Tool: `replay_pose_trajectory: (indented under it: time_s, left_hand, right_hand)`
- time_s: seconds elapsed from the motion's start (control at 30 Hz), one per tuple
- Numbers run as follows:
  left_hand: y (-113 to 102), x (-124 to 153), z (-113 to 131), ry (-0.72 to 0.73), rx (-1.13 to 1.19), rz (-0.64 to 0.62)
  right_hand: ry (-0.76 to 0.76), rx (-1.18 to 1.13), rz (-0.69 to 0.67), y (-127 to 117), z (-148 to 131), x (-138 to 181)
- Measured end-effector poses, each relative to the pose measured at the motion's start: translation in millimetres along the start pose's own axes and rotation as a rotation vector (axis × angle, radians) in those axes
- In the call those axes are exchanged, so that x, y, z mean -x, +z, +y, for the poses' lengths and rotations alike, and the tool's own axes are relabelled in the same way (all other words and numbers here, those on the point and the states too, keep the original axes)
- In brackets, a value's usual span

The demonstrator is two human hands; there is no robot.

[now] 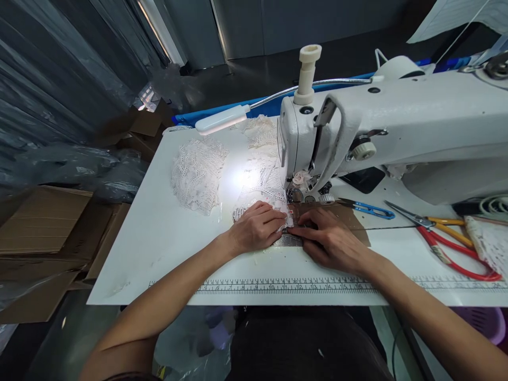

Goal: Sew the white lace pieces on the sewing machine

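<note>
White lace lies under the needle area of a white sewing machine, lit by its lamp. My left hand is closed on the near edge of this lace, fingertips together just left of the presser foot. Just right of it, my right hand rests on the brown plate, fingers stretched out and apart. One of its fingertips touches the lace edge, close to my left fingers. The needle itself is hidden. A gathered lace piece lies to the left.
Blue thread snips and scissors with red and orange handles lie to the right, near a patterned cloth. A printed ruler runs along the table's front edge. Cardboard boxes stand on the left, beside the table.
</note>
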State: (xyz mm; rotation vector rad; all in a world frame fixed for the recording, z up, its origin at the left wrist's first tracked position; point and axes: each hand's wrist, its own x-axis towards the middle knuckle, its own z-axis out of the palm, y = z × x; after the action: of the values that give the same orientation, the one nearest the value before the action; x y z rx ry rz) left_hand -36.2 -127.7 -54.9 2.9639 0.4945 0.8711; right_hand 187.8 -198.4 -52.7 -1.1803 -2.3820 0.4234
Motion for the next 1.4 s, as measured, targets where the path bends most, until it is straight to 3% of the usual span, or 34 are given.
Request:
replay_pose_trajectory:
  time_s: [0.3, 0.53, 0.63, 0.83, 1.03, 1.27, 1.4]
  left_hand:
    - [-1.5, 3.3, 8.2, -0.036, -0.05, -0.068]
    - [-3.7, 2.5, 7.2, 0.006, -0.098, -0.061]
    - [-4.5, 1.4, 8.5, 0.03, -0.127, -0.067]
    - [-9.2, -1.9, 8.6, 0.04, -0.122, -0.058]
    - [-19.2, -4.8, -6.4, -0.022, -0.061, 0.031]
    - [-11.7, -0.1, -7.1, -0.065, -0.137, -0.127]
    - [-10.6, 0.8, -6.1, -0.044, -0.166, -0.119]
  right_hand:
    - [0.019, -0.016, 0.005, 2.2, 0.6, 0.6]
    - [0.118, -0.264, 0.132, -5.3, 9.4, -1.7]
    - [0.142, -0.224, 0.193, -2.4, 12.1, -1.7]
    - [-0.001, -0.055, 0.122, 5.1, 7.0, -1.0]
    - [-0.005, -0.007, 0.111, 4.9, 5.7, -2.9]
    - [-0.018, 0.011, 0.126, 5.2, 4.9, -2.9]
    - [-0.022, 0.016, 0.122, 6.1, 5.8, -2.5]
